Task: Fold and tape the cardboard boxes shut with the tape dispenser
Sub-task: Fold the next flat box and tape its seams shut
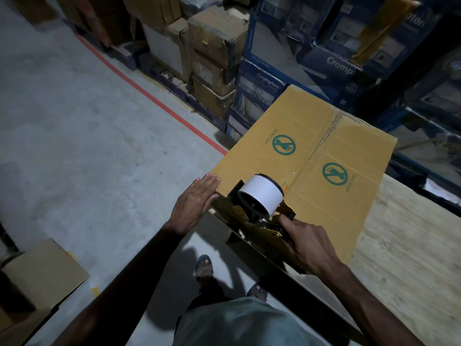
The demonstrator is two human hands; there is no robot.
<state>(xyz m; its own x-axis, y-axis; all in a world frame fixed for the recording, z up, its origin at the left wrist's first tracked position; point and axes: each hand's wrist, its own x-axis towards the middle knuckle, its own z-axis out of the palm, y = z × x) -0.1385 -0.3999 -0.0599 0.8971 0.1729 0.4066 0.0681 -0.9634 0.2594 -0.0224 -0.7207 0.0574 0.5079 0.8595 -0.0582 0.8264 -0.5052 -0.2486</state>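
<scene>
Closed yellow-brown cardboard box on the pale wooden bench, centre right of the frame, with a tape dispenser at its near edge.

The left hand lies flat with straight fingers against the near left corner of the cardboard box. The right hand grips the handle of the black-and-yellow tape dispenser, which carries a white roll and sits at the near end of the centre seam where the two top flaps meet. Each flap bears a green "do not step" symbol. Blue printed cartons and worn brown cartons stack along the top. A red line crosses the grey concrete floor at left. A smaller brown box sits at lower left.
</scene>
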